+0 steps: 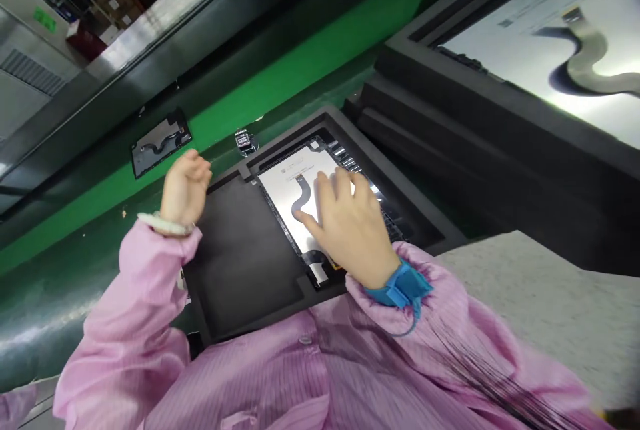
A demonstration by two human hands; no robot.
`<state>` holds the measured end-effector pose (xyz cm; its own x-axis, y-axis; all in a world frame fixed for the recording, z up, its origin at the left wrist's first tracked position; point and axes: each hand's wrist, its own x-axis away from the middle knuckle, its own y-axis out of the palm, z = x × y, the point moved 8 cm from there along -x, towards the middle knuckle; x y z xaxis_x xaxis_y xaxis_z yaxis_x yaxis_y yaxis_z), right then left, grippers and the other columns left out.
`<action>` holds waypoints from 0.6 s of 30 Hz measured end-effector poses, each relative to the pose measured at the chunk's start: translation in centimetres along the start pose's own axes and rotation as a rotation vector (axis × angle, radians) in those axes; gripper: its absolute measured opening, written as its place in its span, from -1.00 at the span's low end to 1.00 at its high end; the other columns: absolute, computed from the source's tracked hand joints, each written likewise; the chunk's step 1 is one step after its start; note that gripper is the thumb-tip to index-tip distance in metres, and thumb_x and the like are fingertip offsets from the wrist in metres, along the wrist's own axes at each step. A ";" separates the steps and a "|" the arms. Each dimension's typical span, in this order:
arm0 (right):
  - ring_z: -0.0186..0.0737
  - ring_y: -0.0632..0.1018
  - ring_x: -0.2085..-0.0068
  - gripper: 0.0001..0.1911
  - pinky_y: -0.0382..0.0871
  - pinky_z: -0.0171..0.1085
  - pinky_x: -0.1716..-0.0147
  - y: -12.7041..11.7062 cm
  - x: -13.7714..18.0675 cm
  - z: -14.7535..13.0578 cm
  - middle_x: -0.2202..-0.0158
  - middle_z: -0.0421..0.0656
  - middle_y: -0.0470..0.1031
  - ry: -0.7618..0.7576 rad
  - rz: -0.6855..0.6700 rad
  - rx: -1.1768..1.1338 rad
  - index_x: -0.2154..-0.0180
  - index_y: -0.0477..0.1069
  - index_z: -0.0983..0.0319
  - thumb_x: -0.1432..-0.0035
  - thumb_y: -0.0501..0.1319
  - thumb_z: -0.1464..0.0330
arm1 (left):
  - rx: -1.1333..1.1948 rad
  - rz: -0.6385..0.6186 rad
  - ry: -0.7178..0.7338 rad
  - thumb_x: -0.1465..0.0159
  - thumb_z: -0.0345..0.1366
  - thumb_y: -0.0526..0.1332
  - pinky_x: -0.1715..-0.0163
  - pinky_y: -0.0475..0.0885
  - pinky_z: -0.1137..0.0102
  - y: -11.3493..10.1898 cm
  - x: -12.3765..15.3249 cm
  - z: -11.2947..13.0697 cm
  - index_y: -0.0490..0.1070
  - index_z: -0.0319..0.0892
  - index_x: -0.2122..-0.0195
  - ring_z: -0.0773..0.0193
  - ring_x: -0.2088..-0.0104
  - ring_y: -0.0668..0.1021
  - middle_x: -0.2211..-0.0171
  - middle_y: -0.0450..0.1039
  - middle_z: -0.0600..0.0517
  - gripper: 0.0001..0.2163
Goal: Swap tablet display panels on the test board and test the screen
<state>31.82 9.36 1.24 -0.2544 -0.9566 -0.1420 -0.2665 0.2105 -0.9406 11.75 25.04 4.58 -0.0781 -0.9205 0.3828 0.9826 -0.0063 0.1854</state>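
Right hand (350,223), fingers spread flat and gripping nothing, rests palm-down on the white panel (295,190) seated in the black foam tray (240,263); a dark flex cable (301,193) curves just beside the fingertips. Left hand (184,191), loosely curled and empty, hovers above the tray's left edge, near the green conveyor belt (280,83). A blue wrist strap (400,283) circles the right wrist. Grey counter (550,297) lies to the right.

Green conveyor belt (280,83) carrying black foam trays

A black foam tray (240,263) is lying on the belt, holding a panel with a flex cable (293,190); a stack of larger trays (450,103) is sitting just beside it, while a small black part (159,142) and a tiny connector piece (243,141) are resting on the green surface.
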 end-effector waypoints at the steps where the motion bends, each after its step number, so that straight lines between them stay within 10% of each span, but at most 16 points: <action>1: 0.39 0.39 -0.15 -0.30 0.39 0.16 -0.05 -0.1 -0.1 0.7 -0.22 0.38 0.36 0.039 0.003 0.004 -0.30 0.26 0.54 -0.36 0.14 0.13 | -0.044 -0.009 -0.068 -0.31 -0.45 0.28 0.06 0.53 0.32 0.0 1.2 -1.5 0.48 -0.21 0.05 0.29 0.17 0.59 0.14 0.52 -0.02 -0.80; 7: 0.26 0.46 0.01 -0.34 0.45 0.12 0.10 0.1 0.4 2.6 -0.10 0.32 0.47 0.048 0.020 -0.044 -0.28 0.29 0.51 -0.41 -0.01 0.12 | -0.279 -0.176 -0.342 -0.12 -0.38 0.31 -0.29 0.32 0.04 2.3 8.7 -9.2 0.39 -0.03 -0.03 0.03 -0.27 0.47 -0.18 0.46 -0.11 -0.58; 18: 0.47 0.35 -0.27 0.02 0.32 0.29 -0.14 -0.2 1.3 4.1 -0.32 0.49 0.26 0.090 0.029 -0.138 -0.38 0.10 0.58 -0.36 -0.14 -0.20 | 0.090 -0.036 -0.375 -0.14 -0.33 0.15 -0.22 0.42 0.13 5.1 10.1 -9.3 0.33 -0.13 0.04 0.01 -0.24 0.53 -0.09 0.54 -0.17 -0.68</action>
<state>35.34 7.28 0.03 -0.3444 -0.9292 -0.1341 -0.3820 0.2692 -0.8841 17.58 12.08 0.95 -0.1844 -0.7134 0.6761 0.9608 0.0142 0.2770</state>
